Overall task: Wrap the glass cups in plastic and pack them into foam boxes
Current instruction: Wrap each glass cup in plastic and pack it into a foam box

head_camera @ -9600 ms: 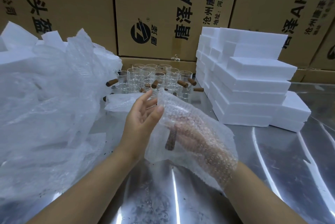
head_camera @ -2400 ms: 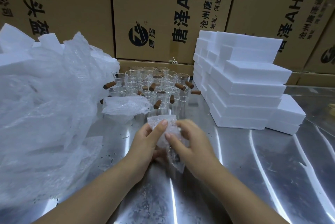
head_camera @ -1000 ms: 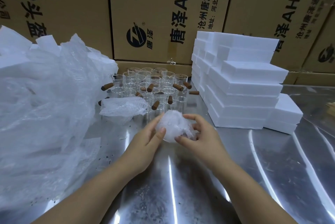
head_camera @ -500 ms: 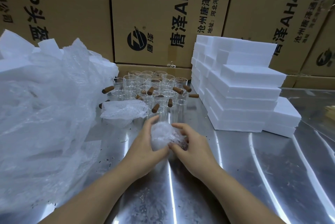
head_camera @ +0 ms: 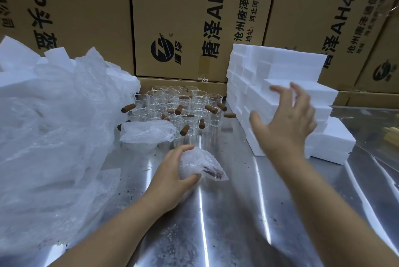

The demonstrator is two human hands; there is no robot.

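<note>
Clamp the wrapped cup [head_camera: 200,166] snugly in the left hand [head_camera: 170,171] curled round it, down at the table [head_camera: 237,212], to stop the plastic unfolding — bring the right hand [head_camera: 285,124], spread wide and empty before the foam boxes [head_camera: 280,66], onto one box only, lifting gently

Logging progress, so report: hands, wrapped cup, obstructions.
Left hand grips the bubble-wrapped cup. Right hand open, fingers spread, in front of the foam boxes, contact unclear. Unwrapped glass cups behind, clear of both hands.
</note>
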